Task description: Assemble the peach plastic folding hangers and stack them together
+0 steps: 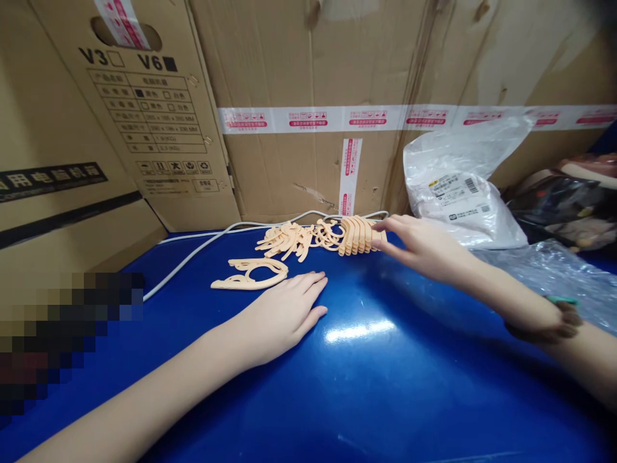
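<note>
My left hand (284, 315) lies flat on the blue table, palm down, with its fingers stretched out. Just beyond its knuckles is a single folded beige plastic hanger (274, 263), partly touching or overlapped by the hand; I cannot tell which. At the back, my right hand (419, 244) reaches to the right end of a neat row of folded beige hangers (357, 235). Its thumb and fingers are apart around that end, fingertips at the hangers. Left of the row lies a loose pile of beige hanger parts (286, 240), some of them overlapping.
A white cable (193, 254) runs behind the hangers and down the left side. Cardboard boxes (299, 64) wall off the back and left. A white labelled plastic bag (463, 186) and clear plastic wrap (554, 273) lie at the right.
</note>
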`<state>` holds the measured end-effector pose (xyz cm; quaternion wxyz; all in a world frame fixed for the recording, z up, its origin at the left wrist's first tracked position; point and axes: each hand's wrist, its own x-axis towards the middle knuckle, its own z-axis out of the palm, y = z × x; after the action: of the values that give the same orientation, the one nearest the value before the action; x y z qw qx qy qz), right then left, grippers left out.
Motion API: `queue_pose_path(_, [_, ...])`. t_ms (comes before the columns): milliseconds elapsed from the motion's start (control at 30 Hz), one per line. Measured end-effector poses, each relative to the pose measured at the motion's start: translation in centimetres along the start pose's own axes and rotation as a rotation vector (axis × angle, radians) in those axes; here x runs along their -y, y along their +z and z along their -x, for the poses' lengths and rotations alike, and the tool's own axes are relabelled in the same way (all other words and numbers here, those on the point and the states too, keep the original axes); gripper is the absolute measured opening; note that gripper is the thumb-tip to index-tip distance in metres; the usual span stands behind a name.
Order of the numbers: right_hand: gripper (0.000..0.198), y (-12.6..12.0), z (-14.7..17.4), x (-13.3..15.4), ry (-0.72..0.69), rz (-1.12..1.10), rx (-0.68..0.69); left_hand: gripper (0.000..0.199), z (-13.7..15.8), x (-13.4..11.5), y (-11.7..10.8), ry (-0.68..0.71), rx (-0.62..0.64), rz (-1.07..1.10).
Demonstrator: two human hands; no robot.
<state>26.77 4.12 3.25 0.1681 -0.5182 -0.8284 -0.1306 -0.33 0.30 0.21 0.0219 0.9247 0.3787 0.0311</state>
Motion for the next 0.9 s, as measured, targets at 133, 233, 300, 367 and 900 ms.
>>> queue_pose_path(133, [0.044, 1.2, -0.1, -2.9, 0.073, 0.149, 0.113, 0.05, 0.1, 0.1, 0.0, 0.008, -0.004, -0.013])
queue_pose_path(233, [0.042, 2.4, 0.1, -3.4, 0.048, 0.136, 0.127, 0.05, 0.1, 0.1, 0.0, 0.008, -0.01, -0.005])
queue_pose_path(300, [0.043, 2.8, 0.2, -3.1, 0.031, 0.127, 0.117, 0.051, 0.0, 0.0, 0.0, 0.0, 0.002, -0.007])
queue_pose_path(367, [0.045, 2.9, 0.2, -2.7, 0.02, 0.118, 0.103, 0.051, -0.1, 0.0, -0.1, -0.004, 0.01, -0.015])
queue_pose_path(900, [0.036, 0.7, -3.4, 1.8, -0.127, 0.145, 0.096, 0.051, 0.1, 0.0, 0.0, 0.005, -0.002, -0.024])
